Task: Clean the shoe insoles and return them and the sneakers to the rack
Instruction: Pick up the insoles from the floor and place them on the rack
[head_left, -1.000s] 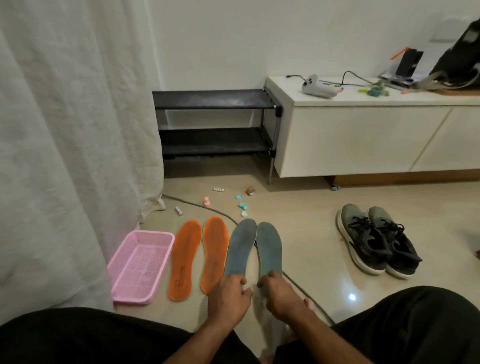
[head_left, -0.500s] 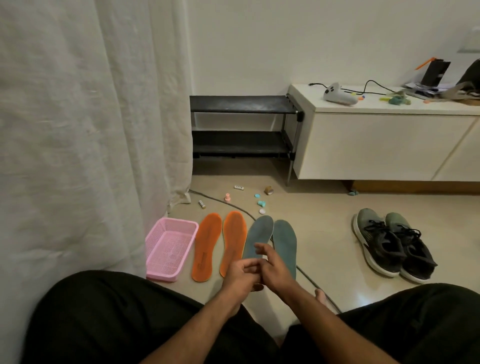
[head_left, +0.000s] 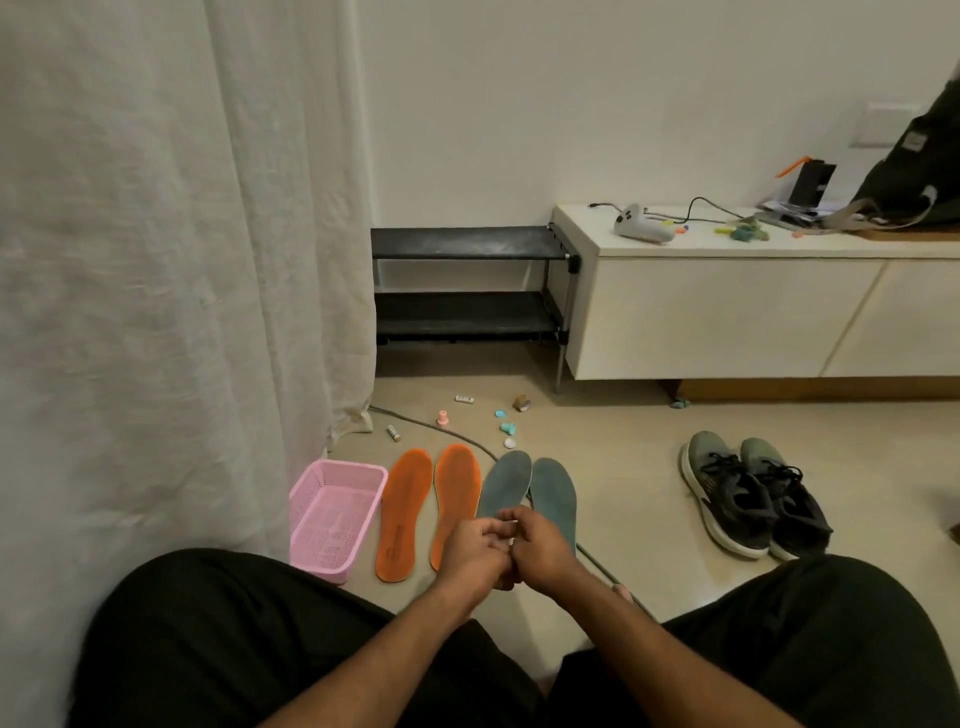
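We see a person seated on the pale tiled floor (head_left: 649, 467), black-clad knees at the bottom corners of the frame. At lower centre the left hand (head_left: 470, 551) and right hand (head_left: 543, 553) meet, touching each other, fingers curled inward. Something small and pale shows between them, but we cannot tell whether either grip holds anything.

Just beyond the hands, four insoles lie flat side by side. The two orange foam insoles (head_left: 428, 509) sit left of centre; the two grey-blue foam insoles (head_left: 530, 491) sit right beside them, their heel ends hidden behind the hands. A pink plastic mesh basket (head_left: 332, 519) stands left of the orange pair, against the white curtain (head_left: 171, 270) that fills the left of the frame.

At right of centre, a pair of grey and black lace-up sneakers (head_left: 753, 496) rests on the floor, well apart from the insoles. The black two-shelf shoe rack (head_left: 467, 280) stands against the wall at upper centre, beside a low white bench (head_left: 727, 306). Small bits of clutter (head_left: 506, 421) and a grey cable (head_left: 457, 436) lie before the rack.
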